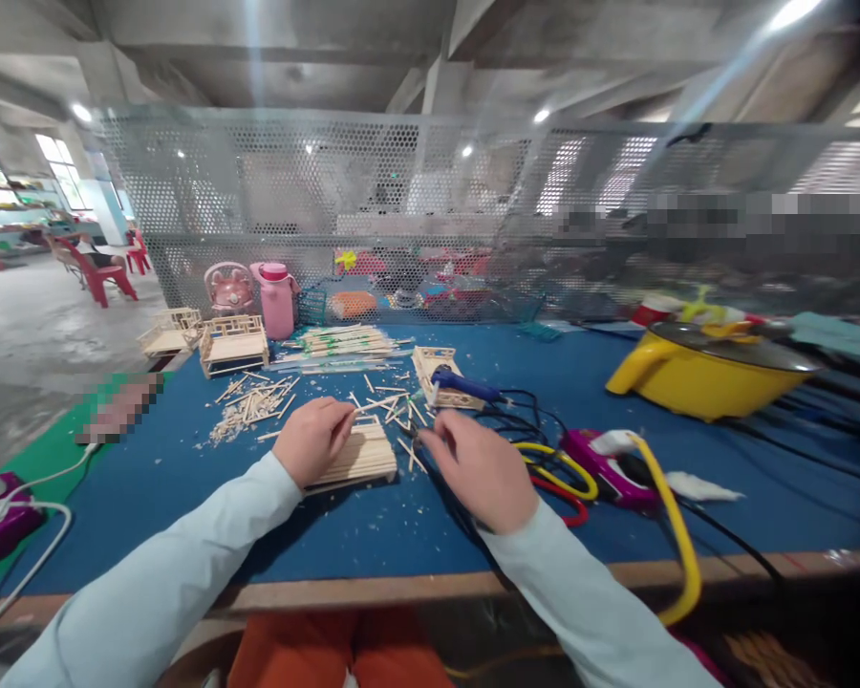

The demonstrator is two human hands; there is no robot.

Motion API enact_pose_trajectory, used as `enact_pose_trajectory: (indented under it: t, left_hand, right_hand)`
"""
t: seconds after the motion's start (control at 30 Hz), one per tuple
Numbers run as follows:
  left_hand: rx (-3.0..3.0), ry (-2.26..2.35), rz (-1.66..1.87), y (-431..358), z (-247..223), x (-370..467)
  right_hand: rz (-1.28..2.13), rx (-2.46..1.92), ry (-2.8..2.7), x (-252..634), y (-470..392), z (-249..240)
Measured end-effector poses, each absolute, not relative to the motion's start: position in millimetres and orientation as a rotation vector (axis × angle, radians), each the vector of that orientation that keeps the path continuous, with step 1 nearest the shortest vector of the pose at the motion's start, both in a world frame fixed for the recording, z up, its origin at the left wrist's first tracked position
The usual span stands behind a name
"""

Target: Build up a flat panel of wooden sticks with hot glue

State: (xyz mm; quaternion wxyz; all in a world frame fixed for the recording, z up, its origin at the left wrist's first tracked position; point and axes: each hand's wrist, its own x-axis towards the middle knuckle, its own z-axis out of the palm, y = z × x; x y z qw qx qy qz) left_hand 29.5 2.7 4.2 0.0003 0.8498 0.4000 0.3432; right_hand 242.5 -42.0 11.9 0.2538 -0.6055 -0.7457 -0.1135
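My left hand [313,441] is closed in a pinch on a thin wooden stick [374,406] that points right. Beneath that hand lies a small slatted wooden panel [362,454]. My right hand [483,470] is curled at the right, its fingers closed round something small and dark that I cannot make out. Close above it, a blue glue gun [465,385] rests against a small wooden frame [424,368]. Loose cut sticks [412,454] lie between my hands.
Short stick pieces [254,406] are heaped at left, with bundled sticks [351,342] behind. Miniature wooden beds [234,344] and a pink flask [276,304] stand back left. A yellow electric pan [717,377], purple power strip [616,468] and cables occupy the right. Perforated metal mesh [272,205] borders the back.
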Motion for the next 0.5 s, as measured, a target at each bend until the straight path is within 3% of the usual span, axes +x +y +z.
enact_pose_trajectory:
  t: [0.1, 0.3, 0.4, 0.5]
  left_hand:
    - [2.642, 1.198, 1.122, 0, 3, 27]
    - [2.633, 1.059, 1.149, -5, 2, 21]
    - [2.618, 0.999, 1.212, -9, 4, 20]
    - [2.619, 0.87, 1.295, -14, 5, 21]
  right_hand:
    - [-0.253, -1.95, -2.222, 250, -66, -2]
    - [-0.305, -2.09, -2.168, 252, -73, -12]
    - [-0.263, -1.952, -2.003, 256, -80, 5]
    - [0.061, -1.572, -1.719, 255, -90, 25]
